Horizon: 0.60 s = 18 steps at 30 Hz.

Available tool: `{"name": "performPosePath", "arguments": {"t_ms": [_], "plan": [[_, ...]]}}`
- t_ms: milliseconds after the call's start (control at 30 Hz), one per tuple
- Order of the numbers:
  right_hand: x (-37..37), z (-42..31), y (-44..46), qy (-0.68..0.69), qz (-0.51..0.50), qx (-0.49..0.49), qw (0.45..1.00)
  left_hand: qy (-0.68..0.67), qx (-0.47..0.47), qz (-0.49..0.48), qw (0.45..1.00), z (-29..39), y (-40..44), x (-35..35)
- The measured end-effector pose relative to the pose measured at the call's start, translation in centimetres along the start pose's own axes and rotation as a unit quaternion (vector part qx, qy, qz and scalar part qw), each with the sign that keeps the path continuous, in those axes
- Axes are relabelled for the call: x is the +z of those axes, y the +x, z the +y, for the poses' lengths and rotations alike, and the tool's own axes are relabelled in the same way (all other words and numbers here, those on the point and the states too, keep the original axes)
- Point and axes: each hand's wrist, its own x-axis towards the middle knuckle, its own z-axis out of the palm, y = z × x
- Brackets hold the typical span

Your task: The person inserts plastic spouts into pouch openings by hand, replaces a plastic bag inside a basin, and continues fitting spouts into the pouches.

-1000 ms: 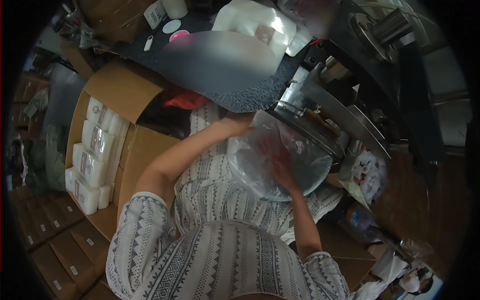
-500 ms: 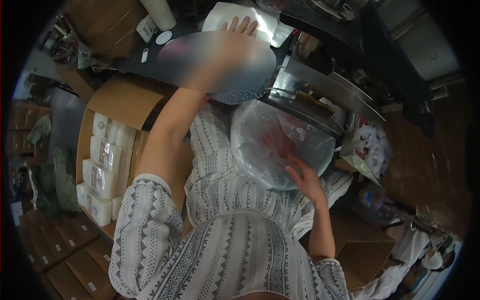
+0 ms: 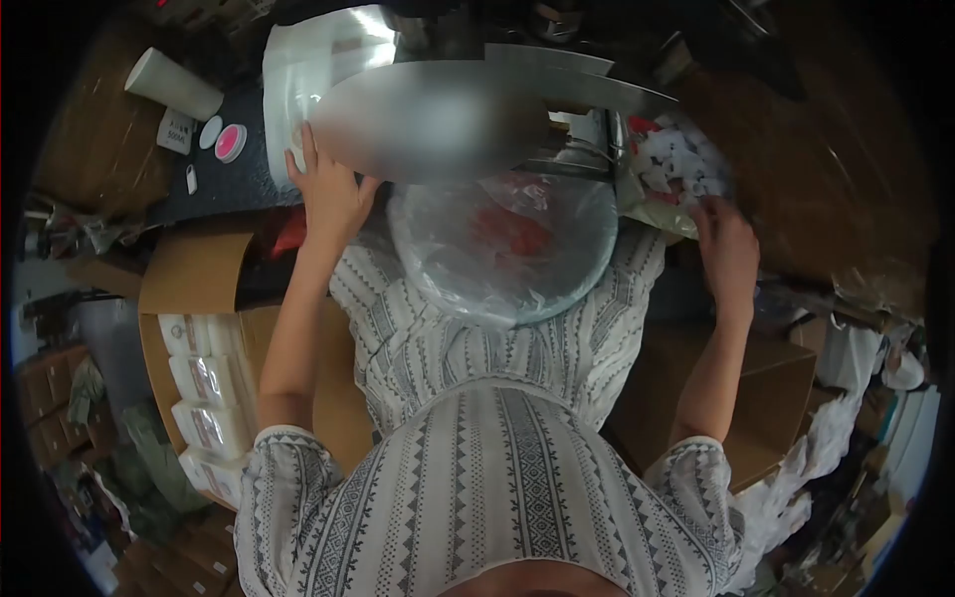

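The person's left hand [image 3: 333, 199] was spread, its fingertips over the edge of a large white packet [image 3: 288, 99] on the dark bench [image 3: 239, 184]; whether they pressed on it could not be told. A blurred patch covered the middle of the bench and hid part of the packet. The right hand [image 3: 731, 254] had its fingers bent down at the rim of a bag [image 3: 671, 219] of white scraps [image 3: 681, 159]; whether they pinched anything could not be told. Between the hands, a round basin [image 3: 507, 308] under clear plastic sat on the lap, something red [image 3: 512, 231] showing inside, with metal machinery [image 3: 587, 75] close behind. Left of the packet were a pink pot [image 3: 231, 142], a white lid [image 3: 211, 132] and a white roll [image 3: 174, 85]. Below stood a carton [image 3: 194, 274] of white packs [image 3: 209, 388], and on the other side a second carton [image 3: 756, 398].
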Motion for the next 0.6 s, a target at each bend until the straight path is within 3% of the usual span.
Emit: {"name": "performPosePath", "arguments": {"t_ms": [67, 200, 267, 367, 500, 600], "plan": [[0.9, -0.8, 0.9, 0.049, -0.055, -0.028, 0.997, -0.045, -0.036, -0.077, 0.995, 1.9, -2.4, 0.5], [2.3, -1.7, 2.3, 0.092, -0.048, -0.065, 0.992, -0.062, -0.047, -0.048, 0.996, 3.0, -3.5, 0.5], [2.5, -1.3, 3.2, 0.178, -0.073, -0.109, 0.975, -0.004, -0.048, -0.052, 0.998, 2.5, -3.2, 0.4], [1.3, -1.7, 3.2, 0.237, -0.120, -0.049, 0.963, 0.021, -0.055, -0.068, 0.996, 2.5, -2.9, -0.8], [1.2, -1.2, 3.1, 0.232, -0.071, -0.091, 0.966, 0.010, -0.050, -0.038, 0.998, 2.4, -2.5, -2.0], [0.7, -1.7, 1.9, 0.206, -0.046, -0.040, 0.977, -0.014, -0.028, -0.068, 0.997, 2.6, -3.0, -4.2]]}}
